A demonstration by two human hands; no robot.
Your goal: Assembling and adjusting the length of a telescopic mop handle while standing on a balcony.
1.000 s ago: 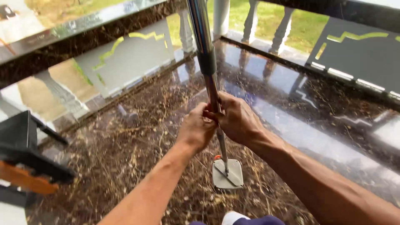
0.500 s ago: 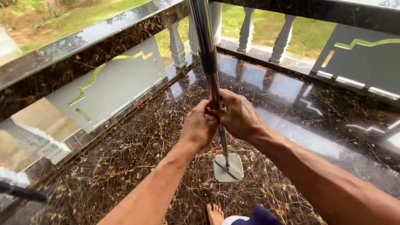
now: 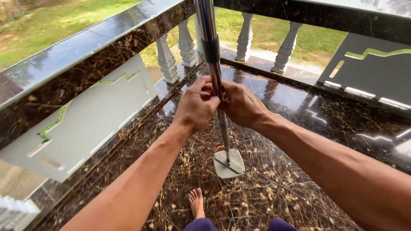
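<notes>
Steel pole (image 3: 212, 64), polished and round, runs from above the top of the view down to a flat grey square mop head (image 3: 229, 164) resting on the floor (image 3: 299, 188). A dark collar rings the pole just above the hands; below it the tube is thinner.

Change noted: half a second ago both hands sat lower on the thin tube, nearer the mop head. Now they are up against the collar. The mop head has stayed in about the same spot on the floor. Judgement: the grip has moved to the joint, which suggests work on the pole's sliding section, not a mopping stroke.

Left hand (image 3: 196, 105): fingers closed round the pole just under the collar. Right hand (image 3: 242, 105): fingers closed round the pole at the same height, thumb pressed to the tube, touching the left hand.

Floor: glossy dark brown marble with gold veining, mirror-like, reflecting the balusters. A small orange piece shows at the mop head's near-left edge. One bare foot (image 3: 197, 203) stands near the mop head, on the person's side. Beyond the pole, a white balustrade (image 3: 167, 60) under a dark marble rail (image 3: 85, 55); grass beyond that.
</notes>
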